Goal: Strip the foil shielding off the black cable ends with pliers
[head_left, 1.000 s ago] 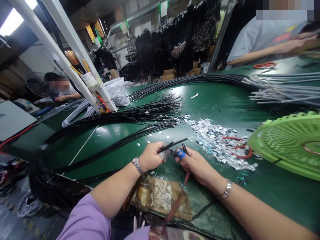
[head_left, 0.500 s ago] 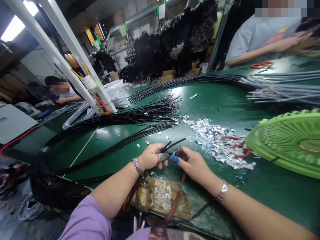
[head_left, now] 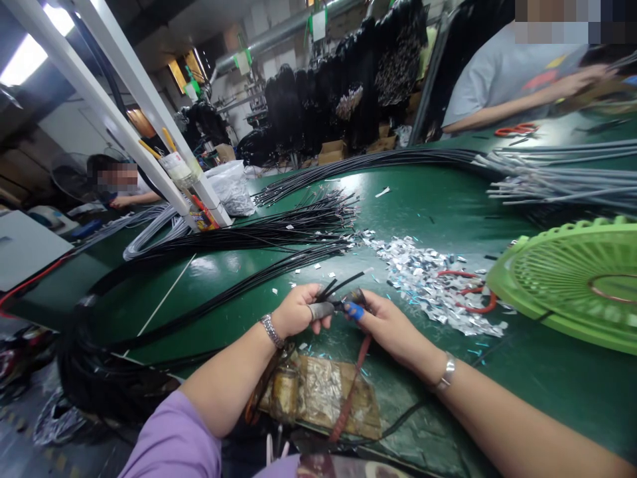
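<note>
left hand (head_left: 297, 311) and right hand (head_left: 391, 325), drawn together over the green table (head_left: 438, 206). the left hand was closed round a few black cable ends (head_left: 343, 281), which stuck out up and away from its fist towards the right hand; its forefinger wore a grey tape wrap (head_left: 321, 310). the right hand was clamped on a small tool (head_left: 356, 297), whose reddish-brown handle (head_left: 354, 378) trailed back towards the wrist; its thumb wore a blue cap (head_left: 354, 310).

compared with a second before, the gap between the hands had closed. the blue cap then lay just beside the grey wrap, and the tool's tip, which had stood clear above the thumb, sat low against the cable ends. whether it touched them could not be told. judged from this, the work was at the point where tool and cable meet.

beyond the right hand lay a heap of foil scraps (head_left: 428, 275) with red loops (head_left: 472, 309) in it, and further right a green fan guard (head_left: 572, 279). beyond the left hand ran long black cable bundles (head_left: 239, 272). under both wrists lay a foil-covered pad (head_left: 318, 392). far beyond the right hand, a co-worker's arm (head_left: 497, 113) rested on the table.
</note>
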A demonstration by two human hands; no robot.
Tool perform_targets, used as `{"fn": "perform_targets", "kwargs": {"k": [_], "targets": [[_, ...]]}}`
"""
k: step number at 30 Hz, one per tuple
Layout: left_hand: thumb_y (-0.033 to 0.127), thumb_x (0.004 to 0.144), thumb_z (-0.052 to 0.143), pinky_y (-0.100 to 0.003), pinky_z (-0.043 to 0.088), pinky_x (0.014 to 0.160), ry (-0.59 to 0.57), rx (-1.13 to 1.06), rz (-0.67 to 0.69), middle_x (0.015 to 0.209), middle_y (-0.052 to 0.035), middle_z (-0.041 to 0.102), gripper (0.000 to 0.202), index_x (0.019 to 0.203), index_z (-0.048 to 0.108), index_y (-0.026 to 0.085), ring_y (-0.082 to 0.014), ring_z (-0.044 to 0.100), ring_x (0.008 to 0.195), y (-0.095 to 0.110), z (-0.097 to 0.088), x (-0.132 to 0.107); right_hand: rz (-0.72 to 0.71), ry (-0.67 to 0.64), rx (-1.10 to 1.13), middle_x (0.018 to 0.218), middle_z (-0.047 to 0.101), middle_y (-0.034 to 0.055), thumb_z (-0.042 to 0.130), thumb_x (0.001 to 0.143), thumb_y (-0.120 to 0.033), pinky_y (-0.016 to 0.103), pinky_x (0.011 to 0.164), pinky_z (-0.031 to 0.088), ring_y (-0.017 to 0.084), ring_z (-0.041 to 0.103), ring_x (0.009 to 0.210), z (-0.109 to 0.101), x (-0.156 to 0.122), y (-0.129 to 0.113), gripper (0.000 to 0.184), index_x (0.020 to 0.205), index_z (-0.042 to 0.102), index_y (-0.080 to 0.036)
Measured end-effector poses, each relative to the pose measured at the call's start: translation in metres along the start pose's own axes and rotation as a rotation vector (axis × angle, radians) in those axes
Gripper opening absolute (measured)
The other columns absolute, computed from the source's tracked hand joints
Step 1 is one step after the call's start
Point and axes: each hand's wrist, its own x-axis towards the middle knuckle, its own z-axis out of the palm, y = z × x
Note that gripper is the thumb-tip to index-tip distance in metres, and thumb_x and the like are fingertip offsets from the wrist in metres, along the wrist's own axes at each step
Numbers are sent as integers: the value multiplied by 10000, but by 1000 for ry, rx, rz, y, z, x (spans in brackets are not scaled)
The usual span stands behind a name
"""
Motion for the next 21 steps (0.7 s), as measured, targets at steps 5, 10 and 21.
{"fn": "perform_targets", "kwargs": {"k": [5, 10, 21], "targets": [[482, 643, 687, -157, 310, 341, -18, -10, -8, 508, 29, 563, 390, 724, 526, 137, -50, 450, 335, 1, 0, -1, 127, -39, 168, 577, 441, -51, 648, 673, -630, 239, 458, 256, 96, 300, 496, 0, 0, 1, 447, 737, 559, -196], [462, 666, 675, -158, 304, 343, -11, -11, 4, 503, 30, 555, 366, 725, 520, 136, -49, 440, 334, 2, 0, -1, 198, -95, 294, 571, 467, -56, 689, 604, -653, 231, 439, 237, 79, 287, 466, -1, 1, 2, 507, 756, 551, -190], [353, 710, 652, -159, 314, 355, -23, 142, 20, 521, 25, 555, 252, 717, 536, 130, -51, 446, 356, 0, 4, -2, 131, -12, 145, 648, 583, -5, 720, 593, -599, 268, 563, 398, 134, 476, 588, 3, 3, 3, 452, 695, 567, -186]]}}
